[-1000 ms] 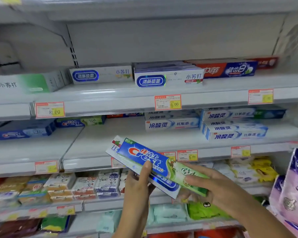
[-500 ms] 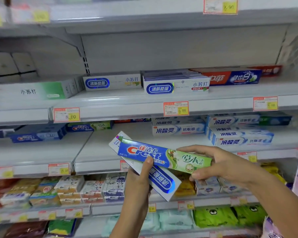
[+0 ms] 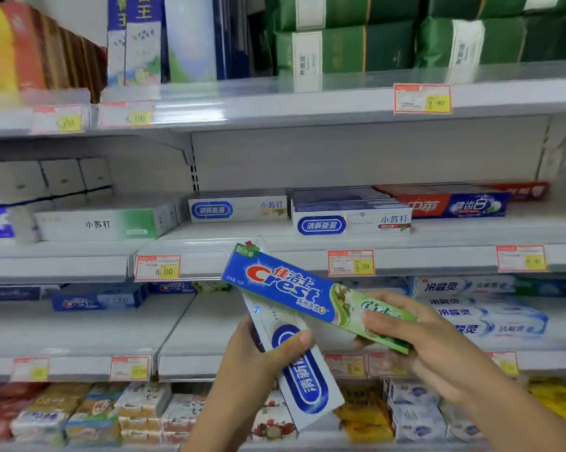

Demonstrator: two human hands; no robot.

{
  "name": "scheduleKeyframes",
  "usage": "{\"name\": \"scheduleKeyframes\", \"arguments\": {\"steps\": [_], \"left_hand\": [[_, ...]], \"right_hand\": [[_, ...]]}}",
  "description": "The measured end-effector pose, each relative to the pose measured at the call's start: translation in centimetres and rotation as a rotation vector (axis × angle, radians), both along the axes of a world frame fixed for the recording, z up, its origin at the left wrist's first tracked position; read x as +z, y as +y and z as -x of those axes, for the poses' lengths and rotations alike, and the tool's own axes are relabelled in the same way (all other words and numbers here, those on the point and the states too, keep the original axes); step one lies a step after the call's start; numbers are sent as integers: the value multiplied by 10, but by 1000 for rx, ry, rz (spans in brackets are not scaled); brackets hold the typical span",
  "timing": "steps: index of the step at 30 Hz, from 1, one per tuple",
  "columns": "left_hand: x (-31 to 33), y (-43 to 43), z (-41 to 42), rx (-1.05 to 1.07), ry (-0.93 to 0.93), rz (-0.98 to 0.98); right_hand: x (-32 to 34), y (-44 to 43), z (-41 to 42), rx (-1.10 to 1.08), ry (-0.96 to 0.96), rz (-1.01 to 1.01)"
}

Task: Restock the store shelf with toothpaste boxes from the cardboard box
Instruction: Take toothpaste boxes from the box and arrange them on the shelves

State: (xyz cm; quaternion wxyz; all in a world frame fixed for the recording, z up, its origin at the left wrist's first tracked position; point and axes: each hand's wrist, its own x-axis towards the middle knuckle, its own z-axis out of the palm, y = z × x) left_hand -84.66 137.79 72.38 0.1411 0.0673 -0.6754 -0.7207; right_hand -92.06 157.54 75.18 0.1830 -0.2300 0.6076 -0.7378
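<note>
1. Fingers [image 3: 382, 321] of the right hand [image 3: 438, 350] curl round the green end of a blue-and-green Crest toothpaste carton [image 3: 288, 288], lower centre of frame.
2. Left hand [image 3: 252, 360] grips a white-and-blue toothpaste carton [image 3: 307, 389], crossed beneath it.
3. Two cartons held before grey metal shelving [image 3: 96, 327].
4. Three red-and-yellow price tags [image 3: 351, 262] line the rail above.

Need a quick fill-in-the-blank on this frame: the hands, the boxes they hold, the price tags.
1. The blue-and-green box in the right hand bears the brand name ___.
2. The left hand holds a white box with a ___ oval logo.
3. The price tag just right of the blue-and-green box's upper end reads ___.

Missing words: Crest; blue; 5.00
</note>
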Motion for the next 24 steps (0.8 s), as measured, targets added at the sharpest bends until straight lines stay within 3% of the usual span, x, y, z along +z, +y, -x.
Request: {"name": "scheduleKeyframes", "arguments": {"steps": [6, 11, 24], "left_hand": [[19, -19, 8, 66, 99, -29], [26, -54, 18, 199, 204, -71], [28, -95, 13, 215, 201, -157]], "right_hand": [[18, 3, 19, -80, 67, 118], [44, 3, 37, -262, 205, 81], [59, -6, 66, -432, 343, -24]]}}
